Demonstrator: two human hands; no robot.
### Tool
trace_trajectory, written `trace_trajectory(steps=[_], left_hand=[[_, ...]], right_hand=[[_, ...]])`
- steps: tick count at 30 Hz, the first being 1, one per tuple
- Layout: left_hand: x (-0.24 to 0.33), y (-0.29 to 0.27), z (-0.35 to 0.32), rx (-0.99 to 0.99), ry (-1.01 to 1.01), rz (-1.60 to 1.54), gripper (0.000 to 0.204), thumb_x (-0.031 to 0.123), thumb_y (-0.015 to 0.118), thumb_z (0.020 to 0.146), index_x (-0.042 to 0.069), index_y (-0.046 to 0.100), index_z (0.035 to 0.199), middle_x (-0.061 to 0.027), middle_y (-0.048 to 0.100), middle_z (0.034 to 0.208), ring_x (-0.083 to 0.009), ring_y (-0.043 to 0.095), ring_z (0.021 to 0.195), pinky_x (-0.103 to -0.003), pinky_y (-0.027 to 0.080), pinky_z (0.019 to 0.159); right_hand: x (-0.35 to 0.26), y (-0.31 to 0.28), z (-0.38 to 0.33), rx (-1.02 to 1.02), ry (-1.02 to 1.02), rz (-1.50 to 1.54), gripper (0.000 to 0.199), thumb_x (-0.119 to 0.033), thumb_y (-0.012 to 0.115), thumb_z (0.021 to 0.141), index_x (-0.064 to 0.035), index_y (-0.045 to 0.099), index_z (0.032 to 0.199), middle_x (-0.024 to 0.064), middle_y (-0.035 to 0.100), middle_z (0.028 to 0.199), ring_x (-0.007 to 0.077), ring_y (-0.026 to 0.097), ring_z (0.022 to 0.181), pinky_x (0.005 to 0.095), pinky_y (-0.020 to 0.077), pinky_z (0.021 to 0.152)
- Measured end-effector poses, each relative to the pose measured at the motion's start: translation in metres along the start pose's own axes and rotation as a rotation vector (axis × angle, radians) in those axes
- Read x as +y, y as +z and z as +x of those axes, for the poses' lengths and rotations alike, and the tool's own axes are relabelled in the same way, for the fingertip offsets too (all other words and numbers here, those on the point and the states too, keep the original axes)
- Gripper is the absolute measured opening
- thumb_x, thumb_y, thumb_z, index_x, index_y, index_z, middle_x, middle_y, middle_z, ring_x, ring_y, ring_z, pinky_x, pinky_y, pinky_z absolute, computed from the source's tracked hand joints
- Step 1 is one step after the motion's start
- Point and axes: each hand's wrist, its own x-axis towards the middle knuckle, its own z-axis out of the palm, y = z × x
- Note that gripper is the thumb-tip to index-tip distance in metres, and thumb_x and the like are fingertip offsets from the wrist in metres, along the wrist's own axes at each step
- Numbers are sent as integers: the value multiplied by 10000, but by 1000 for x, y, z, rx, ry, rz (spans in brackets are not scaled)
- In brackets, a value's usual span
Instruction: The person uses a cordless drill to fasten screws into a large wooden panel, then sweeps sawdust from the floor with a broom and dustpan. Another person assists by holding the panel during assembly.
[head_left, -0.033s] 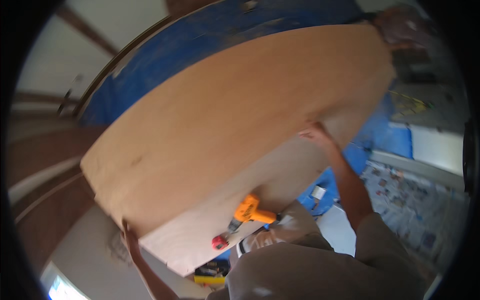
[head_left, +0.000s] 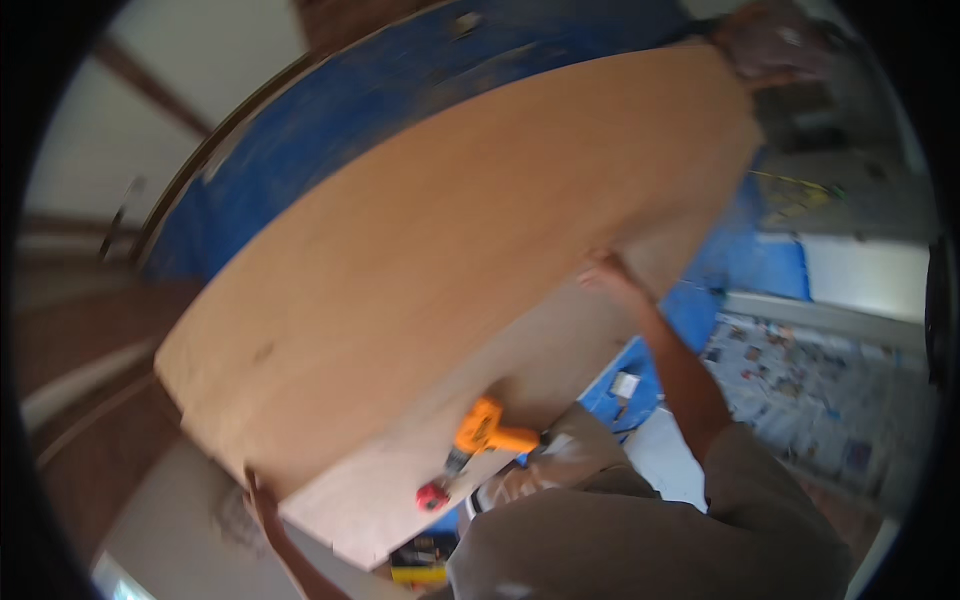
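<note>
A large tan plywood sheet (head_left: 450, 230) lies over a paler plywood sheet (head_left: 400, 465), whose near part shows along the front. My left hand (head_left: 262, 505) grips the upper sheet at its left end, near the front corner. Along that sheet's near edge, toward the right, my right hand (head_left: 608, 273) is closed with its fingers curled on the edge. On the pale sheet, close to my body, rests an orange cordless drill (head_left: 483, 428). A red tape measure (head_left: 432, 497) sits just beyond the drill's tip. Neither hand touches these tools.
Blue sheeting (head_left: 330, 140) spreads behind the plywood. At the far right is a blurred person in dark reddish clothing (head_left: 775, 45). Newspaper (head_left: 790, 390) covers the floor at right, near a paintbrush (head_left: 624, 388). A black and yellow box (head_left: 420, 560) stands below the front edge.
The view has shifted slightly, so the sheets' right end and my right hand appear a little farther left. Both hands keep their places on the upper sheet.
</note>
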Motion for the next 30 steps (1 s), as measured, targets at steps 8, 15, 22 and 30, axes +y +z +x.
trace_trajectory(steps=[8, 15, 22, 30], left_hand=[[-58, 33, -69, -21, 169, 204, 519, 551, 657, 918, 95, 563, 689, 11, 455, 583, -100, 406, 490, -311, 312, 435], [-79, 58, -103, -50, 258, 243, 518, 539, 648, 928, 94, 563, 676, 4, 471, 581, -103, 432, 487, -302, 321, 427], [-88, 53, -109, -34, 320, 278, 519, 527, 639, 937, 93, 563, 663, -3, 486, 579, -105, 457, 485, -293, 329, 420], [-118, 96, -149, 169, 576, 355, 521, 514, 628, 948, 92, 564, 648, -10, 504, 577, -108, 486, 482, -282, 339, 411]], right_hand=[[151, -46, -139, 431, -257, -614, 767, -498, 700, 893, -12, 446, 1430, 223, 694, 1017, 357, 682, 967, 448, 543, 818], [234, -47, -258, 100, -47, -539, 818, -507, 667, 890, 5, 386, 1463, 294, 632, 1228, 439, 600, 1177, 471, 485, 997], [294, -82, -298, 32, 128, -571, 821, -489, 684, 873, -7, 394, 1472, 273, 577, 1343, 413, 556, 1255, 451, 451, 1058], [329, -140, -286, 43, 5, -376, 764, -481, 692, 875, -15, 462, 1435, 237, 555, 1390, 390, 542, 1276, 444, 439, 1071]])
